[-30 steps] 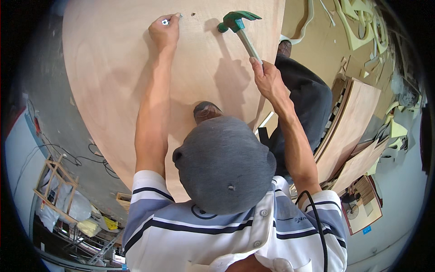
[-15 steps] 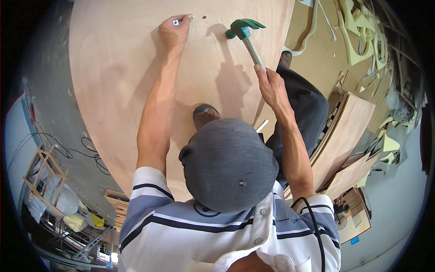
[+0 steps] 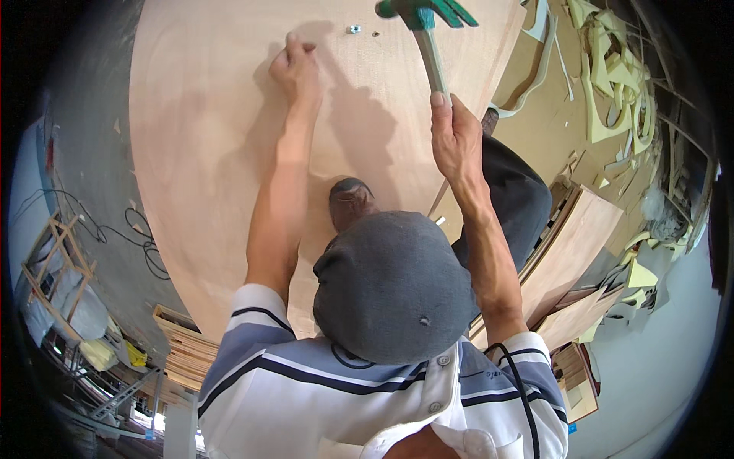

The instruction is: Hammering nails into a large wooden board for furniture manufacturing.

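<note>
Pale plywood panel (image 3: 206,153) beneath you; small metal piece (image 3: 354,30) on it, beside dark spot (image 3: 375,34). Your right hand (image 3: 456,141) grips raised hammer (image 3: 427,42); left hand (image 3: 297,73) half-curled, can't tell if empty. Likely striking step; calls for square blow, left clear.

Your wide fisheye head view looked steeply down from just above your rounded dark-grey fabric cap (image 3: 394,287), taking in, beyond it, the large, flat, pale-brown wooden board (image 3: 202,145).
</note>
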`<state>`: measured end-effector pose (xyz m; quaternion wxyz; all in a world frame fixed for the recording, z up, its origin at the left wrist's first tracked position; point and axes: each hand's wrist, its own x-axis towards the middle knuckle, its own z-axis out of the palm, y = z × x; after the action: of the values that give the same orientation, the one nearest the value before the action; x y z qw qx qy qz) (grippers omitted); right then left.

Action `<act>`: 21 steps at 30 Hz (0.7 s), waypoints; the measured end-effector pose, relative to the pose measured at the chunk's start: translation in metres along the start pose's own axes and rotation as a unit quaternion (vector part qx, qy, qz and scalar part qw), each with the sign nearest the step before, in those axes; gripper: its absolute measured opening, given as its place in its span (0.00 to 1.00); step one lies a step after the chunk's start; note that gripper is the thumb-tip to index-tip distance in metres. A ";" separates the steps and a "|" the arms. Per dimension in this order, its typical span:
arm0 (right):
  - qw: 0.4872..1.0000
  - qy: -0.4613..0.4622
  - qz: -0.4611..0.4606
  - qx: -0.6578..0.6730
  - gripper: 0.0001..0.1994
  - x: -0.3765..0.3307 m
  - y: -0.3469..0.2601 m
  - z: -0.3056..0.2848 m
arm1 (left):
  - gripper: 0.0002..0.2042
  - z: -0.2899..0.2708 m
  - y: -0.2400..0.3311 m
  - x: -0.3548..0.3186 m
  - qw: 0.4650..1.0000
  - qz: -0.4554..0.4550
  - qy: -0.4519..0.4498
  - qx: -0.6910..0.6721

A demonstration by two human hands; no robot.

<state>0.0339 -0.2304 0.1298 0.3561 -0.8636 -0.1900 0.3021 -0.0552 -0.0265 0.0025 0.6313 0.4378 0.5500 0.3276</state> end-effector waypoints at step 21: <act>0.885 0.042 -0.401 0.235 0.25 0.020 -0.177 -0.092 | 0.09 -0.155 0.048 -0.113 0.925 -0.190 0.020 -0.328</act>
<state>0.0888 -0.1465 0.3027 0.6466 -0.6170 -0.4284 0.1333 -0.2245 -0.0786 0.0907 0.7789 0.0864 0.4971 0.3725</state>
